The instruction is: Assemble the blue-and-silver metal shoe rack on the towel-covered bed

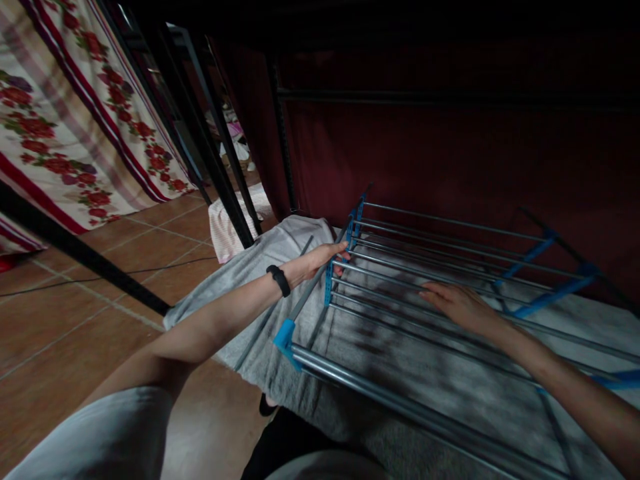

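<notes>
A rack of grey metal rods with blue plastic fittings (pixel 430 310) rests on a grey blanket (pixel 360 373) in front of me. My left hand (pixel 327 259), with a dark band at the wrist, closes round the rack's left end beside a blue fitting. Its fingertips go partly out of sight behind the frame. Stretched out over the middle rods, my right hand (pixel 455 303) holds nothing, and I cannot tell whether it touches them. A thick tube (pixel 400 400) with a bright blue corner piece (pixel 287 345) runs along the near side.
Behind the rack hangs a dark red cloth (pixel 425 153), with a dark metal beam (pixel 450 98) across it. Black posts (pixel 205 133) stand at left. Beyond are a flowered curtain (pixel 75 127), a pale striped cloth (pixel 225 230) and a cable (pixel 145 270) on the tiled floor (pixel 55 327).
</notes>
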{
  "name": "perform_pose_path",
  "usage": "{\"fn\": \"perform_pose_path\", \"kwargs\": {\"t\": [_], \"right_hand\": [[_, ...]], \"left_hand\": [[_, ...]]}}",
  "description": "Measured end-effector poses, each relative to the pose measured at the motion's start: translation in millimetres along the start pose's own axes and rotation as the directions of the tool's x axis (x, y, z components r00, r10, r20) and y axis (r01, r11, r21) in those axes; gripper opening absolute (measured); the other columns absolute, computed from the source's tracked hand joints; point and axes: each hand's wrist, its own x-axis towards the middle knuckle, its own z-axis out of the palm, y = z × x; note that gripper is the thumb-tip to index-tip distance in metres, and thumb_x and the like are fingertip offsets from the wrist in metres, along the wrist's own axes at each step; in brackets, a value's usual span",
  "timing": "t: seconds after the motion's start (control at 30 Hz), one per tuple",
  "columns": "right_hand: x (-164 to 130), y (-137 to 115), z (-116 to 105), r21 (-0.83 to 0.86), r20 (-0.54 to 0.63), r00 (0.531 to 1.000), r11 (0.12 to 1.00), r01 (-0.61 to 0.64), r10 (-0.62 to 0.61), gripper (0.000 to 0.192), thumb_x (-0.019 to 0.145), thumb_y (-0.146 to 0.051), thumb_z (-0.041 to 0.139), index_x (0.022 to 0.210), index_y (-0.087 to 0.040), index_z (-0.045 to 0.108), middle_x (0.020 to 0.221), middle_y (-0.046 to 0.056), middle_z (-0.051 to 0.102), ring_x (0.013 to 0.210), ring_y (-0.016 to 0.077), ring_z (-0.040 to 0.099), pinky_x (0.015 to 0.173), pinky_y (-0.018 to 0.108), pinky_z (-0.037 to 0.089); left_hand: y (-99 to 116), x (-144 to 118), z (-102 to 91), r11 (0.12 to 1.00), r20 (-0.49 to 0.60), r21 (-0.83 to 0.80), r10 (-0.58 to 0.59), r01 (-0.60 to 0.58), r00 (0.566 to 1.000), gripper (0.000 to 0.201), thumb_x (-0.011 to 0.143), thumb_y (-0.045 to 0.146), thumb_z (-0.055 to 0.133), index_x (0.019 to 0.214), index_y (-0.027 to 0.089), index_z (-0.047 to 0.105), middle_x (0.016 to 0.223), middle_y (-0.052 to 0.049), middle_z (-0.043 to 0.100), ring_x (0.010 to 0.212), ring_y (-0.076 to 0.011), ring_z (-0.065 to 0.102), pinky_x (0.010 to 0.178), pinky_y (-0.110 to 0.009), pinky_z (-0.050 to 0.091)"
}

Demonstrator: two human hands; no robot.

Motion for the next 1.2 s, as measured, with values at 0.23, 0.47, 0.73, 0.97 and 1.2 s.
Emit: {"fn": "perform_pose_path", "kwargs": {"t": [0.23, 0.47, 0.73, 0.97, 1.2], "right_hand": [[-1.6, -4.4, 2.2, -0.043, -0.034, 0.998, 0.998, 0.055, -0.056, 0.045, 0.099, -0.051, 0.036, 0.122, -0.028, 0.066, 0.117, 0.006, 0.072, 0.104, 0.0261, 0.069, 0.087, 0.04, 0.055], [-45.3, 12.0, -47.6, -0.068, -0.15, 0.989, 0.997, -0.022, 0.012, 0.048, 0.099, -0.053, 0.036, 0.134, -0.027, 0.059, 0.132, 0.007, 0.064, 0.122, 0.0246, 0.059, 0.107, 0.042, 0.044], [-173.4, 147.4, -112.4, 0.278, -0.41, 0.575, 0.697, -0.661, 0.708, 0.054, 0.096, -0.06, 0.036, 0.101, -0.016, 0.067, 0.114, 0.017, 0.069, 0.113, 0.0305, 0.063, 0.103, 0.047, 0.047], [-186.8, 167.5, -81.6, 0.813, 0.044, 0.463, 0.237, -0.532, 0.885, 0.04, 0.1, -0.048, 0.034, 0.095, -0.018, 0.061, 0.105, 0.013, 0.074, 0.102, 0.0212, 0.07, 0.092, 0.034, 0.057], [-183.4, 177.5, -76.0, 0.849, 0.043, 0.443, 0.201, -0.489, 0.896, 0.037, 0.1, -0.048, 0.039, 0.09, -0.018, 0.059, 0.099, 0.012, 0.074, 0.1, 0.0203, 0.071, 0.095, 0.033, 0.056]], "left_hand": [[4.2, -3.7, 3.7, 1.0, -0.02, 0.008, 0.002, -0.001, 1.0, 0.04, 0.092, 0.051, 0.056, 0.082, 0.014, 0.065, 0.061, -0.003, 0.06, 0.048, -0.0116, 0.054, 0.049, -0.023, 0.044], [9.5, -4.1, 3.8, 0.996, -0.074, 0.073, -0.046, 0.052, 0.996, 0.039, 0.085, 0.053, 0.062, 0.087, 0.014, 0.066, 0.06, -0.001, 0.061, 0.052, -0.0139, 0.057, 0.054, -0.025, 0.047], [2.8, 14.6, -0.7, 0.977, -0.14, 0.189, -0.07, 0.096, 0.988, 0.04, 0.09, 0.057, 0.052, 0.092, 0.019, 0.064, 0.044, 0.005, 0.048, 0.053, -0.015, 0.055, 0.056, -0.024, 0.047], [-1.3, 23.3, -10.3, 0.97, -0.106, 0.219, -0.083, 0.105, 0.991, 0.039, 0.091, 0.057, 0.053, 0.092, 0.02, 0.062, 0.042, 0.006, 0.049, 0.054, -0.0143, 0.057, 0.057, -0.023, 0.048], [-2.4, 28.5, -14.4, 0.965, -0.13, 0.218, -0.123, 0.149, 0.984, 0.038, 0.09, 0.058, 0.054, 0.092, 0.02, 0.061, 0.044, 0.007, 0.054, 0.053, -0.0133, 0.058, 0.052, -0.022, 0.047]]}}
